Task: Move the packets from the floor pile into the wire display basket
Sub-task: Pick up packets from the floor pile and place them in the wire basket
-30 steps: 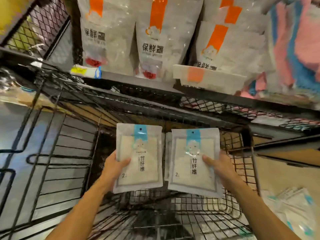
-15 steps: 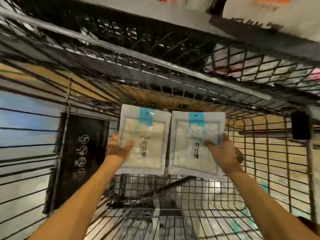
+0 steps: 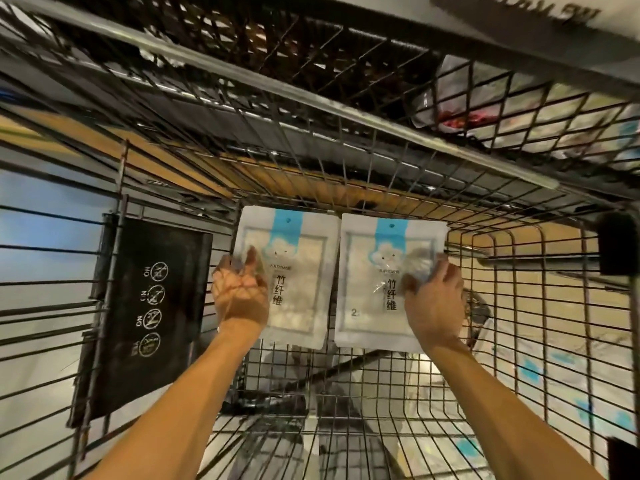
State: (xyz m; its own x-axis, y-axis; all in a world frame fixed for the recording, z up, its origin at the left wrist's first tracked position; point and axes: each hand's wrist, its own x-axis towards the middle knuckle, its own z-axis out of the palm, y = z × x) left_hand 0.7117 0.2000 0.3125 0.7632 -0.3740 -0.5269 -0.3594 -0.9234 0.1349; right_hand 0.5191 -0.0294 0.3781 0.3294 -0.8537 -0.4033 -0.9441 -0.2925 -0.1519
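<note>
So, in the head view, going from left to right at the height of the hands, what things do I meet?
Black sign → left hand → left packet → right packet → right hand → basket's right wall.

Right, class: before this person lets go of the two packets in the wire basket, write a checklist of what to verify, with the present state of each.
1. Left hand holds the left packet: ok, thumb lies across its front.
2. Right hand holds the right packet: ok, though the fingers are blurred.
3. Both packets upright, labels facing out: ok.
4. Packets side by side without overlap: ok, a narrow gap shows between them.
5. Packets inside the wire basket: ok, its wire walls stand on both sides.
6. Packets resting on the basket floor: cannot tell; their lower edges appear to sit above the floor mesh.
</note>
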